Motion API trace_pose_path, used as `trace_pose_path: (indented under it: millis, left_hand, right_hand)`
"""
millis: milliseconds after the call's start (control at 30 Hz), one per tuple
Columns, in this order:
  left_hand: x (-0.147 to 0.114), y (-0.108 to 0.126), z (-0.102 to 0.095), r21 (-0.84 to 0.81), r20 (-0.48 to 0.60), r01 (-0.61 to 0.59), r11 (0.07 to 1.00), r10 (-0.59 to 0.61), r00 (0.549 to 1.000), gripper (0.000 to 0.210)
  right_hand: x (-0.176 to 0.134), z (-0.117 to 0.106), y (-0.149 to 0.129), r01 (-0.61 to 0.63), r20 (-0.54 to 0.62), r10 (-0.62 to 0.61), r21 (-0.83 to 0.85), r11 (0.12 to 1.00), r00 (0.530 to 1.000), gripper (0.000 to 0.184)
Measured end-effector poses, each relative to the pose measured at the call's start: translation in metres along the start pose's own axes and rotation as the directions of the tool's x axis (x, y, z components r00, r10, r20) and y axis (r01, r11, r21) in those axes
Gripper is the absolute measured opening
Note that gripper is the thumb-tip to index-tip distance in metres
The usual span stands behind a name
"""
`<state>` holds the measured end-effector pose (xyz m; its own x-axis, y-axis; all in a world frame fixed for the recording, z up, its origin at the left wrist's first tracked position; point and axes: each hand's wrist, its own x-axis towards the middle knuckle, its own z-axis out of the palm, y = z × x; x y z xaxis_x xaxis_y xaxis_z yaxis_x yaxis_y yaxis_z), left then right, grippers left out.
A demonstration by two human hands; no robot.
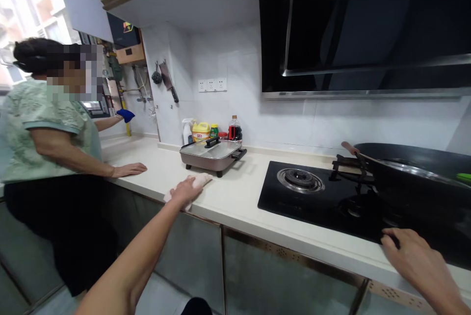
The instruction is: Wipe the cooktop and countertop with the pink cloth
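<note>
My left hand (185,190) presses a pale, pinkish-white cloth (202,179) down on the white countertop (235,192), close to its front edge. The fingers are closed over the cloth, which spreads out on both sides of the hand. Just behind it stands a brown electric pan (206,160) with a glass lid (228,146) and black feet. My right hand (415,258) is at the front edge of the black gas stove (290,202), holding nothing that I can see. Its fingers are loosely bent, with a gap beside the thumb.
At the left, a person (55,123) rests one hand on the counter and holds a blue cloth (125,116). Bottles (235,131) line the wall behind the pan. A large wok (405,172) sits on the right burner. A cleaver (167,79) hangs on the wall; a range hood (360,25) juts overhead.
</note>
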<state>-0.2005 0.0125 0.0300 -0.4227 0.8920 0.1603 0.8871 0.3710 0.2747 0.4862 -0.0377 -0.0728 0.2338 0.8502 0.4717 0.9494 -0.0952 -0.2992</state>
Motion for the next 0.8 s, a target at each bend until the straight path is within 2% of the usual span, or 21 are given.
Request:
trace_pose_path:
  millis: [67,133,267,367,467,600,667,700,800]
  left_hand:
    - [0.009,-0.017,-0.006,0.018,-0.027,0.075,0.997,-0.075,0.997,0.082]
    - [0.01,-0.025,-0.008,0.001,-0.043,0.1,0.995,-0.1,0.994,0.081]
    - [-0.015,-0.015,-0.001,-0.011,-0.078,0.05,0.999,-0.05,0.996,0.075]
    - [-0.049,0.009,0.01,-0.006,-0.135,-0.03,1.0,0.029,0.99,0.066]
    - [-0.087,0.045,0.027,-0.021,-0.188,-0.124,0.992,0.118,0.975,0.058]
    - [-0.144,0.1,0.064,-0.093,-0.216,-0.293,0.952,0.268,0.939,0.052]
    - [-0.171,0.127,0.088,-0.127,-0.298,-0.424,0.897,0.373,0.879,0.048]
    - [-0.182,0.138,0.101,-0.134,-0.359,-0.509,0.85,0.437,0.824,0.047]
    - [-0.202,0.158,0.129,-0.112,-0.621,-0.718,0.687,0.515,0.591,0.045]
  right_hand:
    - [0.0,0.001,0.001,0.002,0.007,-0.002,0.002,1.0,1.0,0.05]
    - [0.0,0.001,0.002,0.004,0.002,-0.004,0.004,1.0,1.0,0.05]
    - [0.0,0.002,0.004,0.017,-0.011,-0.017,0.0,1.0,1.0,0.05]
    - [-0.001,0.001,0.004,0.024,-0.008,-0.024,-0.019,1.0,1.0,0.05]
    - [-0.002,-0.001,0.001,0.033,-0.027,-0.034,-0.028,0.999,0.999,0.048]
    - [-0.001,-0.004,-0.003,0.014,-0.002,-0.014,-0.011,1.0,1.0,0.05]
    - [0.0,-0.005,-0.002,-0.01,0.027,0.01,0.003,1.0,1.0,0.052]
    - [0.001,-0.005,-0.001,-0.016,0.039,0.016,0.011,1.0,0.999,0.052]
    - [0.002,-0.004,0.003,-0.018,0.051,0.017,0.028,0.999,0.999,0.053]
